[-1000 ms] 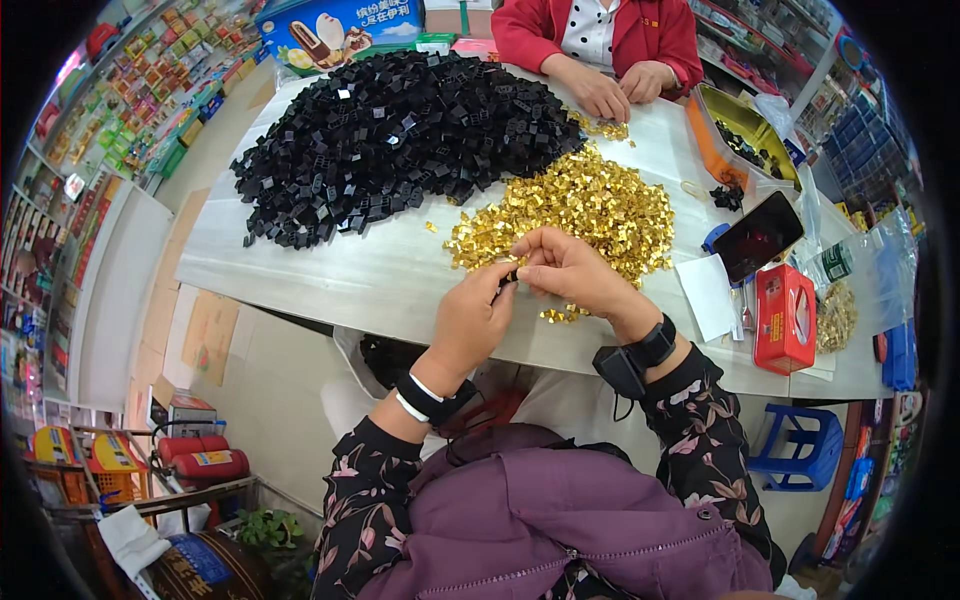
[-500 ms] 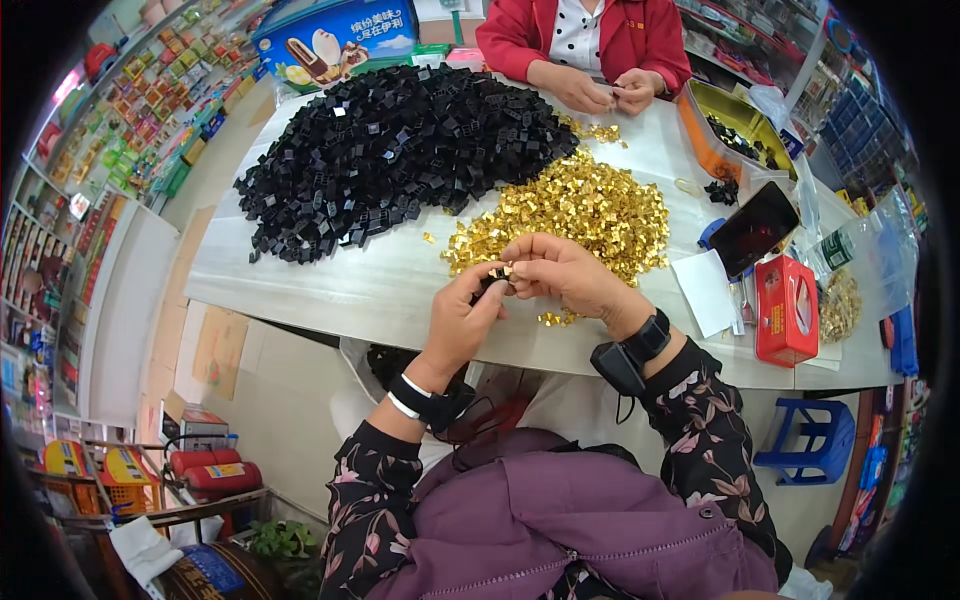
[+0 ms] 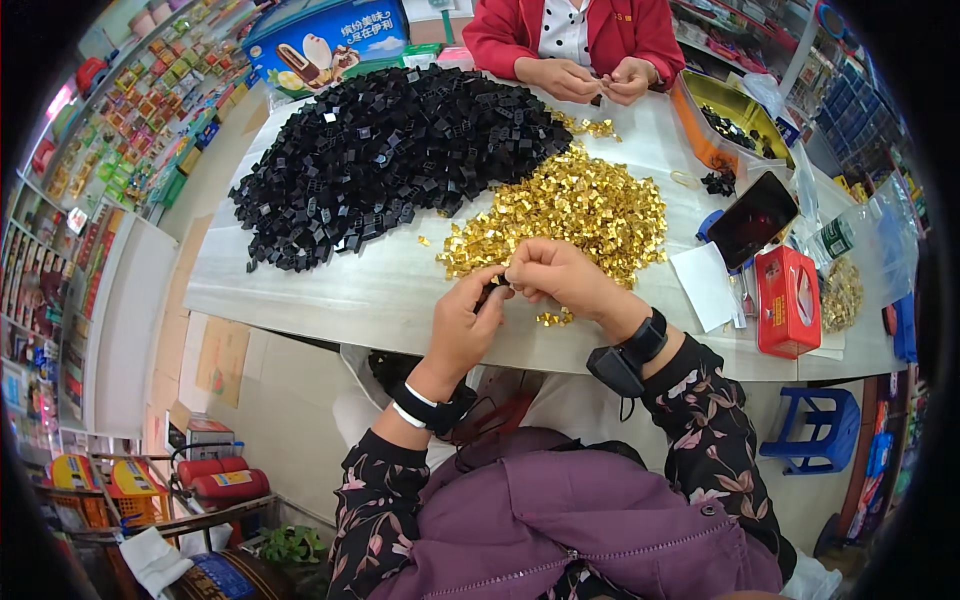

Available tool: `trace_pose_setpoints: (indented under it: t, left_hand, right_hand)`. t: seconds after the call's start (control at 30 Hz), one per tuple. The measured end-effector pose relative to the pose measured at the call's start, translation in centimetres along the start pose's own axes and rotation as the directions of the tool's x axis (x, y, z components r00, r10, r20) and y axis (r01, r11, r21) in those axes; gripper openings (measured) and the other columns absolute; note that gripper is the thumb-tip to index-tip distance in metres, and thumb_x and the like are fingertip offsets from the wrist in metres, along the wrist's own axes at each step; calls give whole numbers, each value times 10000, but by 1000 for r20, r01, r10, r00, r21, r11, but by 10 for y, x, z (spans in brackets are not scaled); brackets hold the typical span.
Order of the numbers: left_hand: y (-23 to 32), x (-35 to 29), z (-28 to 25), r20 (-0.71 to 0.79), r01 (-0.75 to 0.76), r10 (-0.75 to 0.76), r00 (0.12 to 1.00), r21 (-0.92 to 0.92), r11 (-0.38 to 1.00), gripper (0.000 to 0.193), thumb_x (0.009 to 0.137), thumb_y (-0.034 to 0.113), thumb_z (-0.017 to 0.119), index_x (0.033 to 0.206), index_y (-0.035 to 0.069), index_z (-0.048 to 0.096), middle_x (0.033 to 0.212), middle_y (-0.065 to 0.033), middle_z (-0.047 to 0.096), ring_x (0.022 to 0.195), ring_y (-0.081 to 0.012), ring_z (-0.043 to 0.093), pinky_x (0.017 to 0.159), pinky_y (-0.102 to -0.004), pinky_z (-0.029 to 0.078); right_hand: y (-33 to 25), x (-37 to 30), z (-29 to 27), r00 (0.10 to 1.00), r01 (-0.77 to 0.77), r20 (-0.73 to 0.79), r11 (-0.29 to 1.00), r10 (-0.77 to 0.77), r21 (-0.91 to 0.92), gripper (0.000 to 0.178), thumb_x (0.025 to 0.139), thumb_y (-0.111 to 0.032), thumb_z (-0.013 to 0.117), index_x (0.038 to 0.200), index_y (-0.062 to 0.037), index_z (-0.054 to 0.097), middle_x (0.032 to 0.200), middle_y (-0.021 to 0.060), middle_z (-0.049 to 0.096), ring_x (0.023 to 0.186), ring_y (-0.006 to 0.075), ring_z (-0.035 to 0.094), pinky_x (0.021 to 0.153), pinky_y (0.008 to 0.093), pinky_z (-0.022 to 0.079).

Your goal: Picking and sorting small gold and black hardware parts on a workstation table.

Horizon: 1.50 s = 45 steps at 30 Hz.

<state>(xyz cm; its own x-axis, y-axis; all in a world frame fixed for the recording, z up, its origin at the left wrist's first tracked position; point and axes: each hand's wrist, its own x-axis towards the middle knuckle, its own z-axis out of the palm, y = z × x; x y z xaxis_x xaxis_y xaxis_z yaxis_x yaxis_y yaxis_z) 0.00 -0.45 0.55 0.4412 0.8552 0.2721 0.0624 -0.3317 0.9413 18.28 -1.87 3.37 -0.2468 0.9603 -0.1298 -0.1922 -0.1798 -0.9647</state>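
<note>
My left hand (image 3: 465, 325) pinches a small black plastic piece (image 3: 493, 287) between thumb and fingers, over the table's near edge. Against it, my right hand (image 3: 565, 277) has its thumb and forefinger pressed together at the piece's right end; what those fingertips hold, if anything, is hidden. Just beyond my hands spreads a heap of shiny gold pieces (image 3: 590, 205). To its left rises a much larger pile of black square plastic pieces (image 3: 390, 150). A few gold pieces (image 3: 555, 317) lie by my right wrist.
Across the table (image 3: 330, 295), a person in a red jacket (image 3: 625, 35) handles something small. On the right stand an orange-sided tin (image 3: 700, 125), a propped dark-screened phone (image 3: 752, 222), a red tin (image 3: 788, 300) and white paper (image 3: 703, 288). A blue stool (image 3: 815, 430) is below right.
My right hand has turned, its fingers curling in more closely at the black piece. My left hand keeps its pinch. The person opposite has brought their hands closer together.
</note>
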Motion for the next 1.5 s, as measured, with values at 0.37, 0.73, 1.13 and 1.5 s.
trace_pose_setpoints:
  t: [0.37, 0.73, 1.13, 1.5]
  left_hand:
    - [4, 0, -2, -81, 77, -89, 993, -140, 987, 224, 892, 74, 544, 1108, 20, 572, 827, -35, 652, 623, -55, 552, 577, -205, 460]
    - [5, 1, -1, -29, 83, -85, 996, -61, 995, 236, 905, 75, 532, 1134, 25, 555, 862, -46, 646, 636, -49, 536, 593, -189, 445]
    - [2, 0, -1, -41, -8, 4, 999, -77, 997, 240, 880, 51, 550, 1117, 32, 579, 816, -48, 650, 607, -75, 568, 560, -222, 462]
    - [-1, -2, -1, -14, -85, 87, 996, 122, 989, 236, 867, 38, 562, 1099, 34, 598, 801, -54, 642, 587, -87, 566, 539, -232, 448]
  right_hand:
    - [4, 3, -2, 985, 89, -133, 981, -113, -174, 97, 853, -144, 603, 860, -57, 561, 691, -21, 545, 606, 44, 520, 526, 209, 418]
    - [7, 3, -4, 964, 96, -194, 918, -182, -386, 144, 848, -184, 606, 850, -40, 599, 662, -42, 543, 567, 39, 483, 512, 213, 403]
    - [-3, -4, 10, 996, 46, -65, 987, -57, -154, 152, 871, -199, 588, 839, -51, 597, 711, -12, 582, 600, 46, 502, 543, 207, 427]
    - [-2, -5, 2, 1000, -20, -19, 955, 15, -294, 201, 886, -243, 606, 844, -48, 586, 698, -23, 565, 605, 46, 503, 534, 201, 419]
